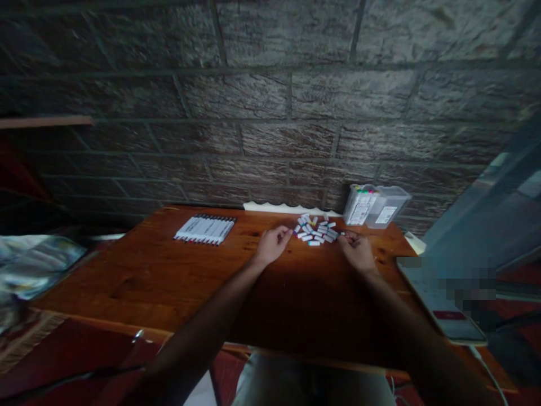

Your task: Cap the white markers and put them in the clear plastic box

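Observation:
A heap of several small white marker caps with coloured ends (316,229) lies at the far middle of the wooden table (160,276). My left hand (274,243) rests just left of the heap, fingers curled, pinching a purple-tipped piece at its edge. My right hand (356,250) sits at the heap's right edge, fingers closed in a pinch on a small piece I cannot make out. A neat row of several white markers with dark ends (205,229) lies to the left.
Two clear plastic marker boxes (374,206) stand against the brick wall at the back right, one holding coloured markers. An open laptop (448,304) sits at the right edge with a cable. Cloth and clutter lie off the table's left side.

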### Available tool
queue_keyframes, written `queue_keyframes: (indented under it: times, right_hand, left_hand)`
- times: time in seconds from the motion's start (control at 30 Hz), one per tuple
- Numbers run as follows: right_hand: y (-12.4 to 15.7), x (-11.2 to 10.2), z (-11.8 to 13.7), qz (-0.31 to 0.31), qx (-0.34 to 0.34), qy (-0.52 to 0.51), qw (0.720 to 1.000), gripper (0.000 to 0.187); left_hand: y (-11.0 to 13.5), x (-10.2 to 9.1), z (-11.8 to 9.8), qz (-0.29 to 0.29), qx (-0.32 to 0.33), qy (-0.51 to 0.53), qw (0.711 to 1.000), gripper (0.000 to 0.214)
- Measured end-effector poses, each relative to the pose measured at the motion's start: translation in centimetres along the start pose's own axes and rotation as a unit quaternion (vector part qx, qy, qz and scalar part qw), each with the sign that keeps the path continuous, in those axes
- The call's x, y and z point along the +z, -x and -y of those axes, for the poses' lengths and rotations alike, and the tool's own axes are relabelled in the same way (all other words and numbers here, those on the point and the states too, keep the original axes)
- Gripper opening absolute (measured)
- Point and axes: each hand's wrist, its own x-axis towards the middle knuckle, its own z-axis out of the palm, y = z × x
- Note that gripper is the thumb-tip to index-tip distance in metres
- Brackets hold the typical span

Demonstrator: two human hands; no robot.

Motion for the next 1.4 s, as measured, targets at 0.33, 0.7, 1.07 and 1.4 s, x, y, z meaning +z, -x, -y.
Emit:
queue_keyframes:
  times: [0.33,0.7,1.07,1.4]
  right_hand:
    - [-0.1,0.2,0.3,0.011,-0.032,-0.005,0.999,0.027]
    - [-0.2,0.2,0.6,-0.021,-0.033,-0.019,0.999,0.03]
    - [-0.1,0.8,0.2,-0.018,-0.056,-0.017,0.998,0.032]
    - [-2.8,2.1,0.9,-0.017,-0.081,0.099,0.992,0.024]
  left_hand:
    - [-0.2,-8.0,4.8,-0.106,-0.263,-0.405,0.869,0.039]
    - [-0.3,-7.7,5.8,-0.046,-0.298,-0.431,0.851,0.042]
    - [-0.7,-6.9,5.0,0.007,-0.276,-0.38,0.883,0.034]
    - [-1.5,-3.5,1.8,-0.093,-0.153,0.404,0.897,0.051]
